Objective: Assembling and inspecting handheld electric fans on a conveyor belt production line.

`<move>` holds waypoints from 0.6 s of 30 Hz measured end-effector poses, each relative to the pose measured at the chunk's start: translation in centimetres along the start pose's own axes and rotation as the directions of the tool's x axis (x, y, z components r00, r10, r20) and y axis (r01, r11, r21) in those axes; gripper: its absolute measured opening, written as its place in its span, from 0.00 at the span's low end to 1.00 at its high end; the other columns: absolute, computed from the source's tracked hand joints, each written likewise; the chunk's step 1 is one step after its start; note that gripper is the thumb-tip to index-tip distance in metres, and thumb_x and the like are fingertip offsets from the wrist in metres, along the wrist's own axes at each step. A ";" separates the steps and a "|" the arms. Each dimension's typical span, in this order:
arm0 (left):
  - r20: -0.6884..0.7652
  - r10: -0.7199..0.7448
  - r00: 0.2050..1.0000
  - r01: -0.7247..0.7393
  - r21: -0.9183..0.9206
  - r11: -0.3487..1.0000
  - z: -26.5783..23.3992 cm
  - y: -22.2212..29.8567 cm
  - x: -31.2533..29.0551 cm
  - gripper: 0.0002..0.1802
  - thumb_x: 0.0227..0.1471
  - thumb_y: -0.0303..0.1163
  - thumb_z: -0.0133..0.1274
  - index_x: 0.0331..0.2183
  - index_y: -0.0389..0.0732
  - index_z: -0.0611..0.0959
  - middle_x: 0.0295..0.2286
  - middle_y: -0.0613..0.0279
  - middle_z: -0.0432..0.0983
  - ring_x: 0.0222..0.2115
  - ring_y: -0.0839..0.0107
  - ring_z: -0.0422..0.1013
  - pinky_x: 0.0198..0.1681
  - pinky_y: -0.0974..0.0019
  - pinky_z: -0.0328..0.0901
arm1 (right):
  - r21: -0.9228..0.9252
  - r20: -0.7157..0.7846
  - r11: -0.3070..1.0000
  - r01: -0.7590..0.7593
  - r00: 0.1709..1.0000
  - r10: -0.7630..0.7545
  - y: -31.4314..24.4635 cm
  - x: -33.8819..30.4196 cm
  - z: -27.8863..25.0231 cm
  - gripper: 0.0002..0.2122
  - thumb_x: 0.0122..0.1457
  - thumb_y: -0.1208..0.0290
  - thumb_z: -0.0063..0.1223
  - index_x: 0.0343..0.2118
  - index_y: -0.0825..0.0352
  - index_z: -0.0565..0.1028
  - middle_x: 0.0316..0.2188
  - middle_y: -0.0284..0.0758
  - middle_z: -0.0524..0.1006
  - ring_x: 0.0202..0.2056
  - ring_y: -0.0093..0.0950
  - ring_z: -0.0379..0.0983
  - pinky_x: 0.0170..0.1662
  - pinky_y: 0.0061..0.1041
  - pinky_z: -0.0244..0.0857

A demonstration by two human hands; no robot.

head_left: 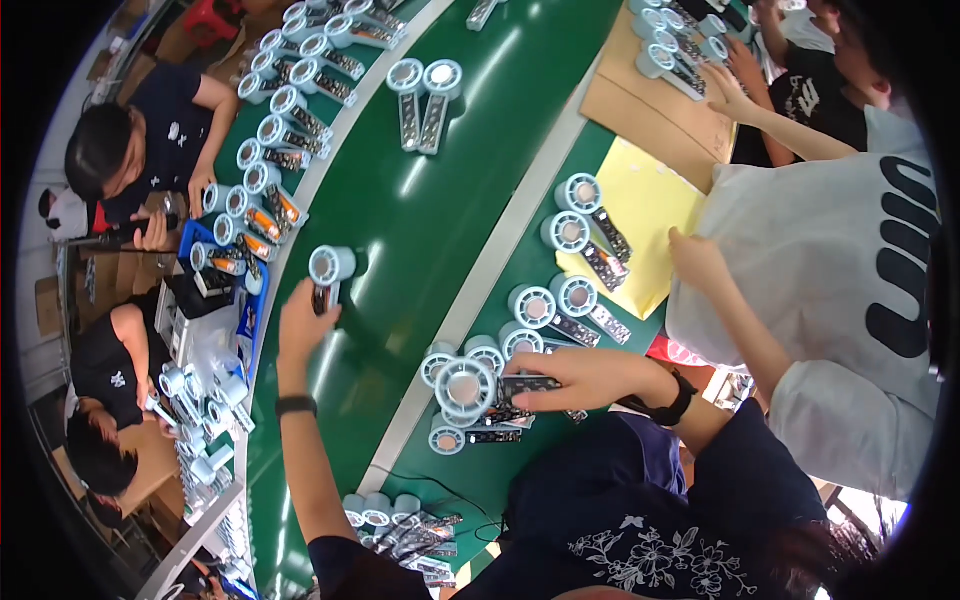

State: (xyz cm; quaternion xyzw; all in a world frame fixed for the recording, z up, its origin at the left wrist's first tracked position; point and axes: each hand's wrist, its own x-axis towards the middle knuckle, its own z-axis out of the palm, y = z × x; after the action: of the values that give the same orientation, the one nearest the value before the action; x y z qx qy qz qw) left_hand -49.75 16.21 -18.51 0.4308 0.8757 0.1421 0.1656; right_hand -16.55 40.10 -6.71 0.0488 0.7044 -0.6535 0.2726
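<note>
My left hand (308, 322) is closed round the handle of a light-blue handheld fan housing (328, 265), over the green conveyor belt (400, 250). Its round head points away from me. My right hand (565, 380) grips the dark, open handle of a second fan housing (466, 388), with the ringed head facing up. Beneath and beside this one lie several similar housings (535, 306) with circuit boards showing in their handles. The right hand's held fan partly hides those under it.
Two housings (425, 100) lie side by side farther along the belt. Rows of housings (290, 110) line its left ledge. A yellow sheet (650, 220) and cardboard (660, 110) cover the right bench. Co-workers sit across the belt; another person's hand (700, 260) is near the sheet.
</note>
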 end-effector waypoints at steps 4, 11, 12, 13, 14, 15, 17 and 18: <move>-0.060 -0.337 0.940 0.253 -0.538 0.804 3.8 0.5 -4.2 0.12 0.44 0.29 0.54 0.31 0.37 0.69 0.20 0.61 0.68 0.19 0.69 0.67 0.22 0.67 0.63 | 0.223 -0.307 0.971 0.090 0.952 -0.017 1.7 0.2 1.8 0.23 0.59 0.53 0.45 0.47 0.68 0.63 0.22 0.35 0.71 0.23 0.28 0.70 0.28 0.29 0.63; 0.291 -0.443 0.848 0.341 -0.939 0.035 4.7 6.6 -9.1 0.10 0.50 0.34 0.50 0.32 0.41 0.69 0.19 0.68 0.64 0.15 0.78 0.61 0.17 0.74 0.57 | 0.436 -0.413 0.882 0.180 0.910 0.018 -3.7 -1.3 4.3 0.21 0.61 0.57 0.43 0.49 0.68 0.60 0.22 0.34 0.69 0.19 0.17 0.66 0.17 0.19 0.58; 0.249 -0.510 0.823 0.334 -0.939 0.080 4.0 8.3 -10.3 0.10 0.51 0.36 0.50 0.33 0.42 0.70 0.19 0.70 0.63 0.16 0.78 0.61 0.18 0.75 0.56 | 0.459 -0.415 0.864 0.208 0.910 0.002 -4.1 -1.8 5.0 0.20 0.62 0.58 0.41 0.49 0.68 0.60 0.23 0.33 0.68 0.18 0.17 0.65 0.16 0.18 0.57; 0.222 -0.507 0.833 0.310 -0.946 0.095 3.3 9.6 -11.8 0.10 0.51 0.36 0.50 0.33 0.42 0.70 0.19 0.70 0.63 0.16 0.78 0.61 0.18 0.75 0.56 | 0.483 -0.407 0.844 0.233 0.913 -0.019 -4.6 -2.1 5.7 0.18 0.63 0.59 0.40 0.49 0.68 0.60 0.23 0.33 0.68 0.17 0.16 0.64 0.14 0.16 0.55; 0.216 -0.510 0.833 0.290 -0.955 0.069 2.7 11.0 -13.4 0.11 0.53 0.39 0.48 0.33 0.43 0.70 0.20 0.70 0.63 0.17 0.79 0.61 0.18 0.74 0.56 | 0.465 -0.412 0.848 0.253 0.910 -0.045 -4.7 -2.5 6.4 0.18 0.63 0.59 0.40 0.49 0.68 0.60 0.23 0.33 0.68 0.17 0.16 0.64 0.14 0.16 0.55; 0.208 -0.521 0.828 0.266 -0.963 0.039 2.2 12.2 -15.5 0.12 0.54 0.42 0.46 0.34 0.43 0.70 0.21 0.70 0.64 0.18 0.79 0.61 0.19 0.74 0.56 | 0.539 -0.389 0.800 0.263 0.920 -0.040 -4.7 -3.2 7.3 0.17 0.63 0.60 0.39 0.48 0.68 0.60 0.24 0.33 0.67 0.17 0.16 0.63 0.15 0.16 0.56; 0.195 -0.545 0.816 0.154 -0.981 -0.119 2.7 14.4 -18.6 0.15 0.56 0.44 0.43 0.36 0.42 0.70 0.22 0.68 0.65 0.18 0.78 0.62 0.19 0.73 0.57 | 0.699 -0.324 0.672 0.246 0.946 -0.009 -4.4 -3.6 8.4 0.15 0.64 0.62 0.35 0.48 0.68 0.60 0.24 0.33 0.67 0.17 0.17 0.62 0.15 0.16 0.56; 0.190 -0.557 0.809 0.034 -0.960 -0.278 2.8 15.8 -20.2 0.19 0.57 0.47 0.40 0.39 0.41 0.70 0.23 0.67 0.66 0.18 0.77 0.62 0.18 0.71 0.57 | 0.690 -0.314 0.680 0.249 0.949 -0.029 -4.7 -3.7 9.5 0.15 0.64 0.62 0.35 0.48 0.68 0.60 0.24 0.33 0.67 0.17 0.17 0.62 0.15 0.16 0.56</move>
State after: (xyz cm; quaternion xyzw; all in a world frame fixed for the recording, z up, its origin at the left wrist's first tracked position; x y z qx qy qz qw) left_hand -25.77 9.61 -11.45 -0.1266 0.5355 0.7766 0.3068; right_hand -12.37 31.54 -0.76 0.1886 0.4234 -0.8826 0.0789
